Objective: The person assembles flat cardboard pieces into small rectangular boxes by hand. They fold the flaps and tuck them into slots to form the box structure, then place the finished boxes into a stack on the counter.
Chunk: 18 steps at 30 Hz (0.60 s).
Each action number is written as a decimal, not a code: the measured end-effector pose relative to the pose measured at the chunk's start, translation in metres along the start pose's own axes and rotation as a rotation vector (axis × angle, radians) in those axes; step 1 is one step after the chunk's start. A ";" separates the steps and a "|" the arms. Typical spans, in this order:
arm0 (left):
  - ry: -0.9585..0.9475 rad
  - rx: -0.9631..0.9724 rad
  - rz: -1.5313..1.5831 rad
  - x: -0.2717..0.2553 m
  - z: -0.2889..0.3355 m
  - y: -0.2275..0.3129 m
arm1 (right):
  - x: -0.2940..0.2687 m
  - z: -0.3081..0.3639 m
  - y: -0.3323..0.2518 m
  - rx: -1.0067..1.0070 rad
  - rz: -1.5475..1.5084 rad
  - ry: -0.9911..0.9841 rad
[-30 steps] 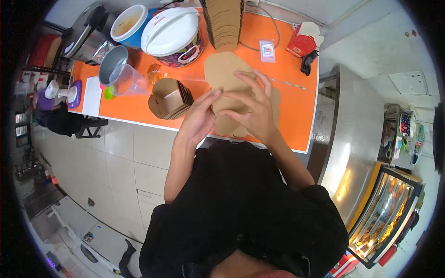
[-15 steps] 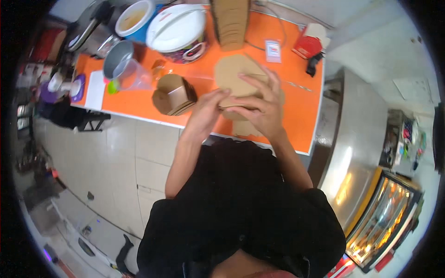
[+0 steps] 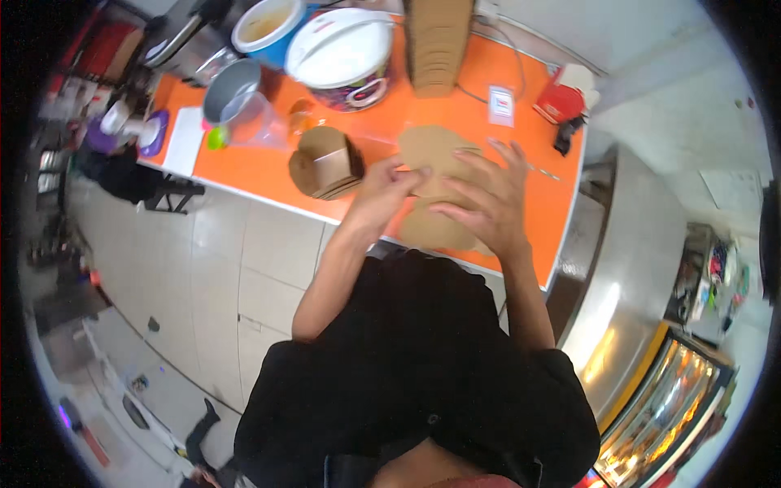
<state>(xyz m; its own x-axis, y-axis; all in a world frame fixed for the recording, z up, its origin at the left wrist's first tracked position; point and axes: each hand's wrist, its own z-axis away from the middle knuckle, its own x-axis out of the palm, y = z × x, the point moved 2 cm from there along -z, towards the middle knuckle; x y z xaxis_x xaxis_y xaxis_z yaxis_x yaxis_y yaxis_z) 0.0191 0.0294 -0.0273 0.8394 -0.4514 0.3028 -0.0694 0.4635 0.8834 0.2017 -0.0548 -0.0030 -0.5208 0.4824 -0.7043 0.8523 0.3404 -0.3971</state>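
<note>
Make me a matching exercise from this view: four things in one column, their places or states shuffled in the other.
Things:
1. Brown cardboard piece
2. Nested brown boxes
3. Red carton
4. Patterned tub

Places or states:
A. Near the far right corner of the orange table
B. Topped with a white lid
C. Under the spread fingers of the right hand
D. Left of the left hand, by the table's near edge

Pairs: 1-C, 2-D, 3-A, 4-B

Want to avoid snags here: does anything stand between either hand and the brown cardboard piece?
Nothing visible: the left hand and right hand are both at the brown cardboard piece; the nested boxes sit to its left.
</note>
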 end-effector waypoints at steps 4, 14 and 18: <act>-0.054 -0.146 0.028 -0.004 0.000 -0.004 | 0.007 0.003 -0.002 0.002 0.022 -0.002; -0.149 0.084 -0.182 -0.005 0.006 0.006 | 0.009 0.014 0.011 -0.031 -0.084 0.090; -0.243 0.174 -0.114 0.011 0.013 0.008 | 0.011 0.008 0.009 0.083 -0.187 0.126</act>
<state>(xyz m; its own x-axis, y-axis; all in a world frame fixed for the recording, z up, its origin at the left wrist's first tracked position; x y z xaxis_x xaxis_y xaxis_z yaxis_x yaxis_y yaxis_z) 0.0212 0.0184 -0.0120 0.6953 -0.6714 0.2563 -0.0909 0.2717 0.9581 0.2039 -0.0532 -0.0187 -0.6677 0.5154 -0.5371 0.7386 0.3685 -0.5645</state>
